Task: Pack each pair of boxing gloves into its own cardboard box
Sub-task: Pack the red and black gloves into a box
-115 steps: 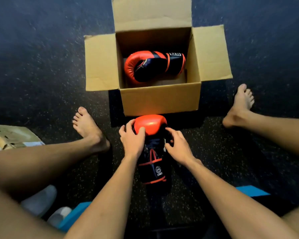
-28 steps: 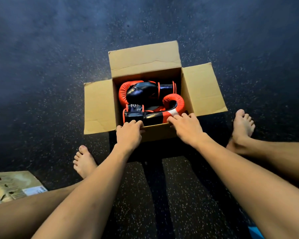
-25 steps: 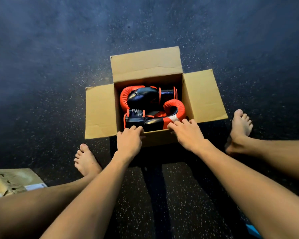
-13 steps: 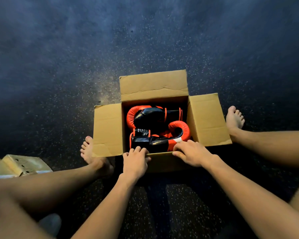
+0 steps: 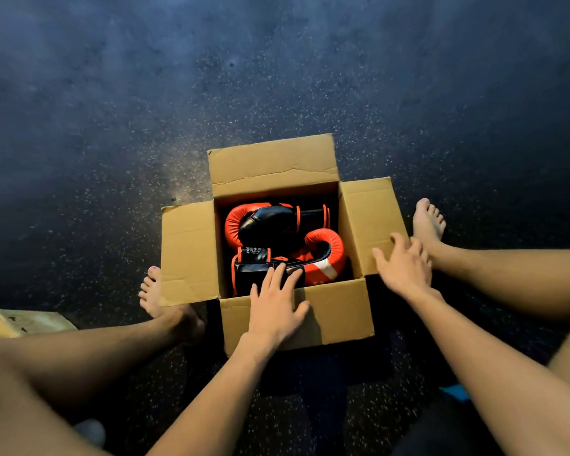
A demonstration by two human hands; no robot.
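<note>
Red-and-black gloves [image 5: 267,222] are laid crosswise in the cardboard box [image 5: 336,314], the near glove [image 5: 326,255] pressed by the straight fingers [image 5: 278,274] of the left hand [image 5: 273,307]. The right flap [image 5: 366,218] is overhung by the spread, empty right hand [image 5: 403,268], judged nearest for folding.

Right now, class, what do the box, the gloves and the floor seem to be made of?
Cardboard box: matte brown board, creased flaps. Boxing gloves: glossy red-and-black leather or synthetic; highlights show. Floor: dark, pale-speckled, probably rubber.
</note>
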